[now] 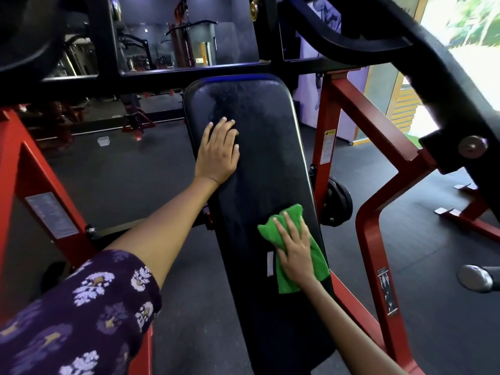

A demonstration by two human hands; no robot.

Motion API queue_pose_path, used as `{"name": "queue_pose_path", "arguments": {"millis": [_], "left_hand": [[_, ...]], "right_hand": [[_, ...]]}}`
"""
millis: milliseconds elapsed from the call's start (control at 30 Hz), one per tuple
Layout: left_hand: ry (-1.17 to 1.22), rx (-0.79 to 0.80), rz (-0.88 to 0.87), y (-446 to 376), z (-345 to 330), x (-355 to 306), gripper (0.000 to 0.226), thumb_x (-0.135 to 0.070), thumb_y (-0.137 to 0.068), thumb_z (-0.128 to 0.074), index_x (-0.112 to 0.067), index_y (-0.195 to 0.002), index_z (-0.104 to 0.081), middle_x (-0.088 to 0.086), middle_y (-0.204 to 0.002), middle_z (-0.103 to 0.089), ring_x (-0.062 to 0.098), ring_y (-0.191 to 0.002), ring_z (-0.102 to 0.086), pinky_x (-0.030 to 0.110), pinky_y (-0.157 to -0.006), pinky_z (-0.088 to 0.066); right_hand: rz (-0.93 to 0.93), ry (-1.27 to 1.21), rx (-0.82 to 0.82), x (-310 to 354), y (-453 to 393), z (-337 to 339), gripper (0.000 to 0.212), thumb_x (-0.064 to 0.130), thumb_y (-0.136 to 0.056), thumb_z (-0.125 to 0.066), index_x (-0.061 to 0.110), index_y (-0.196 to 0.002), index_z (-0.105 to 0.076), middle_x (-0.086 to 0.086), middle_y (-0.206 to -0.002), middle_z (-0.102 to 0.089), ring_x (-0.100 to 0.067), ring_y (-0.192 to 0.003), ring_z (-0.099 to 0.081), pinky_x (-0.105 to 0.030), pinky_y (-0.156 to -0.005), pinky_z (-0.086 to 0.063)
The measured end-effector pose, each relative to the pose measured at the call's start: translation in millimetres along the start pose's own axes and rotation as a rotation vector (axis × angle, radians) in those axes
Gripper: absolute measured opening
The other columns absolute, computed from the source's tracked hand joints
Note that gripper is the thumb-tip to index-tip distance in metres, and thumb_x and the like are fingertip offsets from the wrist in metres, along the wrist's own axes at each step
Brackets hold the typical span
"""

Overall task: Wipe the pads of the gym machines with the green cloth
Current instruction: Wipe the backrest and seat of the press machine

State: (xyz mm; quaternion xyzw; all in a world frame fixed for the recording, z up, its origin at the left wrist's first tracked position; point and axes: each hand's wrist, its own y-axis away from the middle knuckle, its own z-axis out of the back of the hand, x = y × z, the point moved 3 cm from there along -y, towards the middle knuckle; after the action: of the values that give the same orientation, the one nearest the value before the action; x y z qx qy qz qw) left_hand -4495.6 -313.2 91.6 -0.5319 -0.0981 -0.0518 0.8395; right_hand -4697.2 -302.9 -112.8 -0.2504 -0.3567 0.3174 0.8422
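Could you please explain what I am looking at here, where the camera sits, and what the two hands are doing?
There is only one picture, taken by a wide-angle camera worn on a person's head, looking forward and down, so the edges look bent. No robot is involved: these are a person's two bare hands.

The long black shape in the middle is the padded bench of a gym machine, carried by a red steel frame. The right hand lies with fairly straight fingers on a green cloth and presses it onto the pad near its right edge. The left hand rests flat on the pad higher up, holding nothing, perhaps for support. The patterned sleeve at the lower left belongs to the left arm. A weight plate sits on the frame beside the pad, above the dark floor.
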Motion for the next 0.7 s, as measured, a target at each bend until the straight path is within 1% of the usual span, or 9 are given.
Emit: {"name": "queue_pose_path", "arguments": {"millis": [100,167,233,300,433,500,533,600,700], "left_hand": [[0.022,-0.009,0.004,0.4,0.8,2.3,0.029,-0.021,-0.085,-0.049,-0.004,-0.107,-0.058,0.013,-0.126,-0.057,0.029,-0.126,-0.047,0.041,-0.113,-0.022],[0.029,-0.006,0.02,-2.1,1.0,3.9,0.031,-0.022,-0.084,-0.05,-0.004,-0.108,-0.058,0.014,-0.127,-0.057,0.029,-0.127,-0.046,0.042,-0.113,-0.023],[0.024,-0.001,0.031,-2.6,0.9,3.2,0.031,-0.023,-0.085,-0.05,-0.004,-0.107,-0.058,0.014,-0.126,-0.057,0.029,-0.127,-0.047,0.043,-0.112,-0.022],[0.01,-0.011,0.054,-3.3,1.6,3.6,0.03,-0.025,-0.086,-0.05,-0.004,-0.105,-0.059,0.014,-0.127,-0.057,0.03,-0.128,-0.046,0.044,-0.113,-0.016],[0.003,-0.052,0.252,2.8,4.3,6.2,0.032,-0.025,-0.088,-0.051,-0.005,-0.112,-0.057,0.016,-0.14,-0.047,0.033,-0.135,-0.036,0.048,-0.114,-0.001],[0.036,-0.036,0.354,19.1,3.0,-1.1,0.04,-0.026,-0.092,-0.048,-0.003,-0.125,-0.053,0.017,-0.146,-0.038,0.033,-0.139,-0.029,0.049,-0.115,-0.001],[0.042,-0.02,0.356,29.5,1.6,-7.0,0.044,-0.026,-0.093,-0.046,-0.003,-0.131,-0.049,0.017,-0.148,-0.037,0.033,-0.14,-0.027,0.049,-0.115,-0.002],[0.053,0.011,0.313,47.1,-1.1,-17.7,0.046,-0.026,-0.095,-0.042,-0.004,-0.136,-0.046,0.015,-0.148,-0.037,0.031,-0.14,-0.026,0.047,-0.115,-0.007],[0.123,0.003,0.349,53.2,-1.5,-18.3,0.044,-0.023,-0.096,-0.038,-0.003,-0.134,-0.047,0.017,-0.147,-0.038,0.027,-0.138,-0.026,0.046,-0.115,-0.011]], "right_hand": [[-0.383,-0.167,-0.142,-27.3,-19.1,15.0,0.058,0.017,-0.092,-0.054,0.023,-0.145,-0.034,-0.001,-0.155,-0.024,-0.038,-0.141,-0.014,-0.056,-0.114,-0.017],[-0.48,-0.207,-0.211,-23.3,-53.3,27.6,0.056,0.018,-0.093,-0.057,0.018,-0.145,-0.035,-0.006,-0.154,-0.027,-0.039,-0.139,-0.019,-0.057,-0.113,-0.019],[-0.39,-0.15,-0.189,-0.4,-78.6,28.5,0.057,0.02,-0.092,-0.058,0.019,-0.145,-0.035,-0.005,-0.155,-0.025,-0.04,-0.14,-0.015,-0.055,-0.116,-0.013],[-0.222,-0.084,-0.13,31.6,-81.3,15.0,0.058,0.02,-0.092,-0.056,0.021,-0.146,-0.034,-0.004,-0.156,-0.023,-0.043,-0.141,-0.009,-0.05,-0.114,-0.007],[0.207,0.076,0.007,75.9,-22.9,-16.4,0.072,0.019,-0.075,-0.044,0.025,-0.145,-0.031,-0.003,-0.153,-0.025,-0.044,-0.135,-0.014,-0.058,-0.109,-0.016],[0.366,0.185,0.074,56.3,5.8,-20.1,0.081,0.021,-0.07,-0.053,0.032,-0.146,-0.024,0.001,-0.152,-0.023,-0.042,-0.135,-0.016,-0.062,-0.106,-0.018],[0.349,0.193,0.087,42.3,10.4,-15.6,0.085,0.02,-0.068,-0.055,0.034,-0.145,-0.022,0.003,-0.152,-0.024,-0.04,-0.135,-0.017,-0.064,-0.105,-0.022],[0.15,0.108,0.025,26.6,1.2,-1.5,0.081,0.017,-0.072,-0.053,0.035,-0.145,-0.025,0.005,-0.153,-0.025,-0.037,-0.137,-0.015,-0.063,-0.105,-0.03],[-0.09,-0.038,0.003,48.8,-28.3,1.2,0.072,0.009,-0.084,-0.057,0.032,-0.147,-0.03,0.006,-0.156,-0.021,-0.04,-0.142,-0.007,-0.058,-0.113,-0.019]]}}
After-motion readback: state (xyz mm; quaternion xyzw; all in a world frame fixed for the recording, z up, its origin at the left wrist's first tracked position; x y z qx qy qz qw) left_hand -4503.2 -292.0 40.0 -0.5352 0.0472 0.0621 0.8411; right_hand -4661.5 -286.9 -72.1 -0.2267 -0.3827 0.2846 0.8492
